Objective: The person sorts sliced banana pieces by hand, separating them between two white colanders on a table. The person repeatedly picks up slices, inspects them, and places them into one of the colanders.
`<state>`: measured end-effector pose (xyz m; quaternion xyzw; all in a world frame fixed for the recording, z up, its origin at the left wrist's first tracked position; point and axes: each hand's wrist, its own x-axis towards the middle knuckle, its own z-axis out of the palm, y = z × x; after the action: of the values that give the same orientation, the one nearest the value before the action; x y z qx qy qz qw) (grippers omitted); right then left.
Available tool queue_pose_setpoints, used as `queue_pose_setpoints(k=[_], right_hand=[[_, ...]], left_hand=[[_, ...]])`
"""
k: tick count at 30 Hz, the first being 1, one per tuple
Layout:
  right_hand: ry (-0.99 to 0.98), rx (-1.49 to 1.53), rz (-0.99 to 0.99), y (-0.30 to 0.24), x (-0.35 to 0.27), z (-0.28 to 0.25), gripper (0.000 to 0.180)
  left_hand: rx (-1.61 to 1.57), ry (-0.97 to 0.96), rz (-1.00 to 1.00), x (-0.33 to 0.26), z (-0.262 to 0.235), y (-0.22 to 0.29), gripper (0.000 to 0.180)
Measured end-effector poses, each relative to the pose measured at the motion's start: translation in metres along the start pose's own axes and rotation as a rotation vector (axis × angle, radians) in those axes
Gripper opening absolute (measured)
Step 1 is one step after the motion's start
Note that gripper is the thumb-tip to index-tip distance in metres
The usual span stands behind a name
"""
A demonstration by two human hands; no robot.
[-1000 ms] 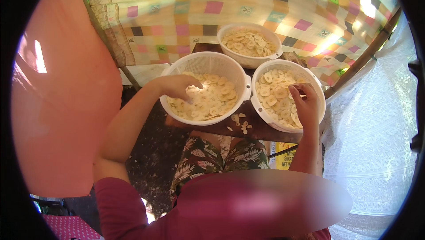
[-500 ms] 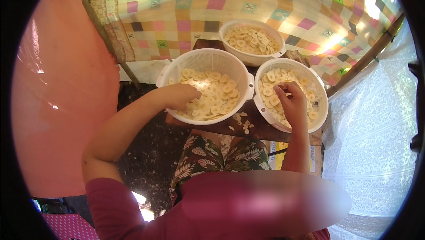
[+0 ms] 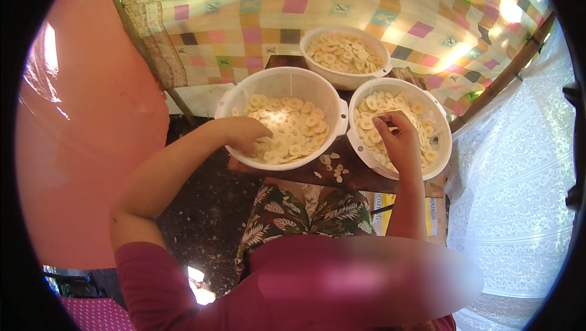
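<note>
Thin pale banana slices (image 3: pixel 292 125) cover the bottom of a white perforated basin (image 3: pixel 293 76) at the left. My left hand (image 3: pixel 247 134) reaches over its left rim, its fingers bent and closed on banana slices at the top of the layer. To the right stands another white basin (image 3: pixel 441 108), also holding banana slices (image 3: pixel 379 104). Above those slices is my right hand (image 3: pixel 403 145), thumb and fingertips pinched together. Whatever sits in that pinch is too small to make out.
A third white basin of slices (image 3: pixel 345 55) stands behind the two. All rest on a dark wooden table (image 3: pixel 287 175), with broken slice bits (image 3: pixel 337 172) near its front edge. A checkered curtain (image 3: pixel 293 7) hangs behind, an orange sheet (image 3: pixel 91 142) left, white lace cloth (image 3: pixel 513 178) right.
My left hand has shifted slightly left among the slices. My right hand has moved a little up and left, still pinched. The basins have kept their places on the table.
</note>
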<state>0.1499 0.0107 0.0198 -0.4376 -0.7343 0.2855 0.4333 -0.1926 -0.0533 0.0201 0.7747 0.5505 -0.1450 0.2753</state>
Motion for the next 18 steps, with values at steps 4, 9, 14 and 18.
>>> queue_pose_setpoints(k=[4,9,14,18], right_hand=[[-0.004,0.037,0.004,0.003,0.000,0.000,0.018],[-0.024,0.020,0.039,0.004,0.000,-0.002,0.020],[-0.031,-0.013,0.046,0.004,0.001,-0.002,0.022],[-0.060,-0.018,0.042,0.006,0.002,-0.002,0.023]], left_hand=[[-0.034,-0.020,-0.018,0.004,0.002,-0.004,0.060],[-0.154,0.042,0.059,0.007,0.013,-0.011,0.060],[-0.282,0.093,0.086,0.006,0.021,-0.010,0.055],[-0.328,0.146,0.058,0.006,0.026,-0.004,0.041]])
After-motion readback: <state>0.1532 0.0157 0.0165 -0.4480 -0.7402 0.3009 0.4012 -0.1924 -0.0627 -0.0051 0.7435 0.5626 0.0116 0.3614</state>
